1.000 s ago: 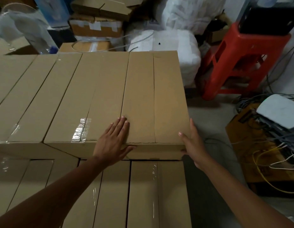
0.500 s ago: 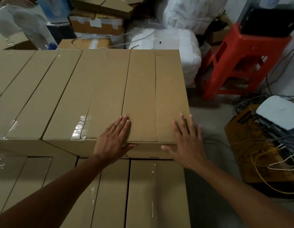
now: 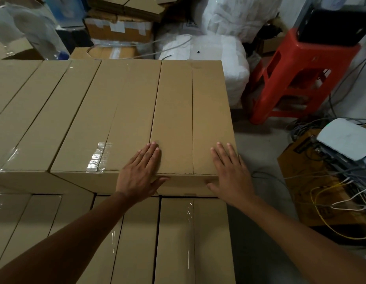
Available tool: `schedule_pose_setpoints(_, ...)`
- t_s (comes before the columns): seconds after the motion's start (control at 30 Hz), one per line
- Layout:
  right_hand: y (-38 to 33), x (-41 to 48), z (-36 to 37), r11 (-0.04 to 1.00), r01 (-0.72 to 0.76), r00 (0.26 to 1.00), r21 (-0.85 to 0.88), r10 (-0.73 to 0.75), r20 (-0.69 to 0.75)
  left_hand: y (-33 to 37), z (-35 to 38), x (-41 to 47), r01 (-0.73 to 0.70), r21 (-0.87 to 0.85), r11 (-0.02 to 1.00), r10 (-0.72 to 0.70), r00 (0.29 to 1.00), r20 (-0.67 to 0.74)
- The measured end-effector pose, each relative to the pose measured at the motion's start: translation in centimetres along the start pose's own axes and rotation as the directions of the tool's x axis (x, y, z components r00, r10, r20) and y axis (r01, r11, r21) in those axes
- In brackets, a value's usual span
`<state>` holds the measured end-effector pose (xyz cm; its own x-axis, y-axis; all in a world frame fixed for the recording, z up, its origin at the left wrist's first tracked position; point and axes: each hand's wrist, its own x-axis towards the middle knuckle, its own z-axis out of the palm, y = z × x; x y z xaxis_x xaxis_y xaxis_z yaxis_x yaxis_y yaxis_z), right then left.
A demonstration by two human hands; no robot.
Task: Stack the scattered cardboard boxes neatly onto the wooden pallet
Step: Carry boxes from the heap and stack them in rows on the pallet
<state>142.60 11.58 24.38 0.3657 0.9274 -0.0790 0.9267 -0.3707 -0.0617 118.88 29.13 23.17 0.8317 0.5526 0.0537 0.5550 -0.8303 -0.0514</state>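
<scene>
Two-handed, pressing flat on top box [image 3: 178,111]; left hand [image 3: 138,175] released, fingers straight, lying across seam with neighbouring box [image 3: 108,119], thumb reaching over front edge; right hand [image 3: 231,173] likewise flat at near right corner, grasping nothing; box sitting on upper tier above lower boxes [image 3: 176,232], at stack's open right side; pallet hidden beneath. Risking, by judgement: pushing unevenly and skewing box off flush line; overshooting rightward and tipping it toward red stool [image 3: 300,74] and loose cables [image 3: 331,201].
</scene>
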Motion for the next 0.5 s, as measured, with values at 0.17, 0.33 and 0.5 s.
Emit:
schedule_pose_setpoints(0.17,-0.2,0.2,-0.5,1.0,0.001,1.0,0.006,-0.001,0.016,0.3,-0.4,0.0,0.011,-0.011,1.0,-0.011,1.0,0.026)
schedule_pose_setpoints(0.33,-0.3,-0.1,-2.3,0.999,0.008,0.987,0.048,-0.015,0.161,0.7,-1.4,-0.3,0.034,-0.03,0.999,-0.031,0.994,0.109)
schedule_pose_setpoints(0.5,-0.5,0.0,-6.2,0.998,-0.001,0.945,0.07,-0.021,0.325,1.0,-3.9,-0.6,0.031,-0.117,0.993,-0.008,0.981,0.193)
